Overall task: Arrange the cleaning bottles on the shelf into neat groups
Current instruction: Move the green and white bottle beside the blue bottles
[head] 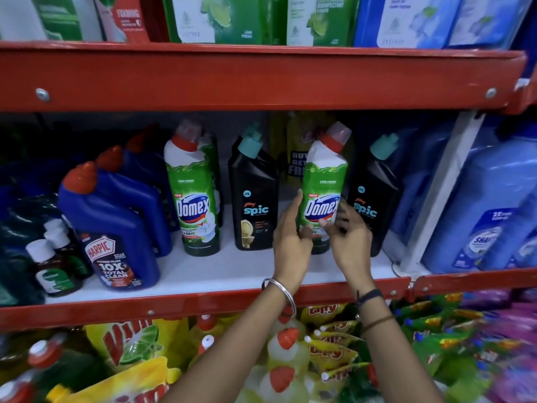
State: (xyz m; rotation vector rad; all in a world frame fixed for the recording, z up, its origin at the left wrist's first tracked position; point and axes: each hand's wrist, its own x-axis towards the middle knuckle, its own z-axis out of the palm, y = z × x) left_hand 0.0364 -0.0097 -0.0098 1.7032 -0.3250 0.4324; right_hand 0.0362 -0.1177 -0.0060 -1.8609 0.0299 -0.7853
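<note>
On the white middle shelf [232, 271] stand a row of blue Harpic bottles [116, 228], a green Domex bottle [196, 196], a black Spic bottle [252, 199], a second green Domex bottle [324, 181] and another black Spic bottle [374, 196]. My left hand [290, 239] grips the lower left side of the second Domex bottle. My right hand [348, 237] touches its lower right side with the fingers curled around it. The bottle stands upright between the two Spic bottles.
Small brown bottles with white caps [52, 266] stand at the shelf's left end. Large blue jugs [488, 213] fill the bay to the right. The red shelf beam [261, 80] hangs close above the bottle caps. Yellow pouches and bottles [290, 353] crowd the shelf below.
</note>
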